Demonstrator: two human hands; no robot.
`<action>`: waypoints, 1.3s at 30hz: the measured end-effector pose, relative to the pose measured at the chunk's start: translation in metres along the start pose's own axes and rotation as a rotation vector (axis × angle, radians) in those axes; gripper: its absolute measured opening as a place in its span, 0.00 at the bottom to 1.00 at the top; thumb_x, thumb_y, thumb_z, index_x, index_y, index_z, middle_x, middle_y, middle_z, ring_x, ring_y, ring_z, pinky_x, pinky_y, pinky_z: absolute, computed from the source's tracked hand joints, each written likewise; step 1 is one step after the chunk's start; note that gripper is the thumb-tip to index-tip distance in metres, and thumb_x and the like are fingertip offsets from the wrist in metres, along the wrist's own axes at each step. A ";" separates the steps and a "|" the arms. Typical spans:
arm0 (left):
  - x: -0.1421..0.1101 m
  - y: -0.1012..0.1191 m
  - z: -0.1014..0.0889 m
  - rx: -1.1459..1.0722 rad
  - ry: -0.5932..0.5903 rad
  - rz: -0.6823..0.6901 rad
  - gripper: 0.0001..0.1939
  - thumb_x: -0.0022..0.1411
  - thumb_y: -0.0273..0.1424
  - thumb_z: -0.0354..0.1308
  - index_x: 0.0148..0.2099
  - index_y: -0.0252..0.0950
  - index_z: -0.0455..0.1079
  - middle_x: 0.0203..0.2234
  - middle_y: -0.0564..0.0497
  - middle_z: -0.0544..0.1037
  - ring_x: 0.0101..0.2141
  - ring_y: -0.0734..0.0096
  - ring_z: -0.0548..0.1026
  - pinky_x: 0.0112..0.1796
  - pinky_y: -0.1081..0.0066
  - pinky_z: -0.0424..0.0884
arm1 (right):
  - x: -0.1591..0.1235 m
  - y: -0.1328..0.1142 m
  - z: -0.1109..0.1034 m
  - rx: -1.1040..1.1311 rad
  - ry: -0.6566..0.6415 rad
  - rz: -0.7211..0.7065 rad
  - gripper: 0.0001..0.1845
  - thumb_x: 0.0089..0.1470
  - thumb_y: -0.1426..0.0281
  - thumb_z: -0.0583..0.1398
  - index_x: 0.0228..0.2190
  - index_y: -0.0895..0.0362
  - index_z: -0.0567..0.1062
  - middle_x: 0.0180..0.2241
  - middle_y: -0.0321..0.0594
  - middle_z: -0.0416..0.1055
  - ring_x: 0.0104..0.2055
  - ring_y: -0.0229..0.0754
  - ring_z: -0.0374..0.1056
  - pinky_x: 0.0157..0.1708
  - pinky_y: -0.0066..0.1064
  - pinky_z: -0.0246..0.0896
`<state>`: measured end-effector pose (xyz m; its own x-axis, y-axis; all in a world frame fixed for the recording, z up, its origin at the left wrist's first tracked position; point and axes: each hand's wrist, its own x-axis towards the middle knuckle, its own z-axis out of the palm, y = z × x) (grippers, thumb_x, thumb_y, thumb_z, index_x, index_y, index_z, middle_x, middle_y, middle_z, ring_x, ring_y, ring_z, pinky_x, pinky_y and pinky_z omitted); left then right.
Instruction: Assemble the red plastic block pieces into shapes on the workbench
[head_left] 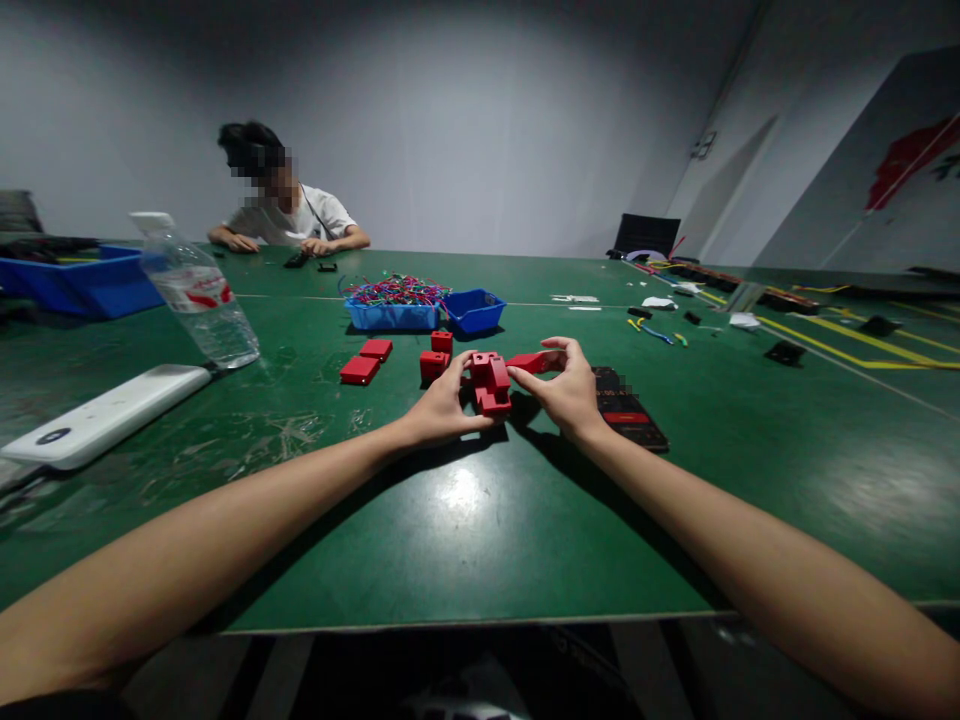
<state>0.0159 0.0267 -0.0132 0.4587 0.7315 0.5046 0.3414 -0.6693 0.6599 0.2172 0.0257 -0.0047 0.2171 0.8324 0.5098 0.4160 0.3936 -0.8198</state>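
My left hand [444, 405] is closed around a red notched block [490, 384], thumb low and fingers behind it, just above the table. Close by on the right, my right hand [564, 388] grips a flat red piece [534, 362] between thumb and fingers. Its inner end comes close to the notched block; whether they touch I cannot tell. Behind my left hand stand two small red blocks, one nearer [433, 366] and one farther [442, 342]. Two flat red square pieces, a near one [359, 371] and a far one [376, 349], lie to the left.
On the green table [465, 540] stand a blue tray of coloured wires [393, 315] and a smaller blue bin [475, 312]. A phone [634, 418] lies by my right wrist. Leftward are a tilted water bottle [199, 295] and white power strip [112, 412]. Another person [289, 215] sits opposite.
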 end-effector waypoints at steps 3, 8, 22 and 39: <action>0.000 0.000 0.000 -0.009 -0.001 0.003 0.45 0.46 0.37 0.69 0.62 0.33 0.52 0.57 0.35 0.67 0.57 0.53 0.68 0.58 0.57 0.65 | 0.000 0.000 0.001 0.049 -0.002 0.023 0.34 0.34 0.58 0.71 0.42 0.54 0.65 0.34 0.40 0.74 0.37 0.48 0.73 0.39 0.40 0.69; 0.000 0.000 0.001 -0.022 -0.003 -0.013 0.45 0.47 0.37 0.69 0.62 0.33 0.52 0.57 0.35 0.67 0.57 0.53 0.69 0.58 0.57 0.66 | -0.001 -0.001 0.002 0.140 -0.040 0.077 0.34 0.36 0.62 0.69 0.44 0.53 0.61 0.37 0.40 0.72 0.36 0.45 0.74 0.38 0.38 0.71; -0.001 0.000 0.002 -0.003 -0.001 -0.029 0.45 0.47 0.36 0.69 0.62 0.34 0.51 0.55 0.37 0.69 0.55 0.54 0.71 0.56 0.56 0.67 | -0.001 -0.002 0.001 0.080 -0.098 0.008 0.30 0.36 0.65 0.67 0.43 0.56 0.66 0.46 0.48 0.75 0.44 0.47 0.73 0.39 0.36 0.67; -0.001 -0.002 0.001 -0.029 -0.003 -0.027 0.45 0.46 0.37 0.69 0.62 0.34 0.52 0.57 0.37 0.68 0.56 0.54 0.69 0.57 0.57 0.66 | 0.005 0.017 0.008 0.261 -0.114 0.243 0.23 0.33 0.75 0.64 0.37 0.56 0.69 0.35 0.39 0.76 0.36 0.41 0.74 0.41 0.37 0.72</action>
<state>0.0156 0.0273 -0.0151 0.4521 0.7488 0.4846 0.3297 -0.6451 0.6893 0.2186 0.0400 -0.0180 0.1763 0.9460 0.2719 0.1221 0.2531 -0.9597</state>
